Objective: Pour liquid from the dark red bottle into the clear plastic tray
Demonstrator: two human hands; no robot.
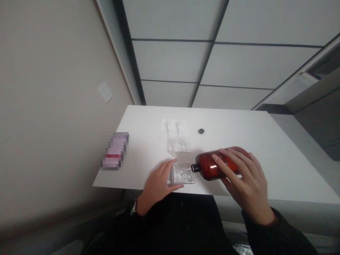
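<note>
Sleeves [289, 235] of black fabric lie nearest to us; we note a watch [134, 207] on the left wrist. Next, we locate the near jar [183, 180], clear and square, standing close to the near edge of the white table [287, 170]. The left hand [156, 181] grips the near jar from its left side, thumb along the near face and fingers along the far face.

To the right, we observe the right hand [248, 184] with its fingers wrapped around the bottle [209, 166], which is red-brown and tipped onto its side above the table. The bottle's uncapped black neck points left, and its mouth is at the right side of the near jar. We cannot tell whether liquid is passing between them.

At the table's left edge, we see a pink item [115, 150], masked by pixelation. Beyond the near jar stands the far jar [183, 145], also clear. Behind it, we find two white pumps [178, 124] side by side and, to their right, a dark disc [201, 131]. Farther back, we identify an outlet [105, 92] on the left wall [53, 106] and a panelled partition [172, 60].
</note>
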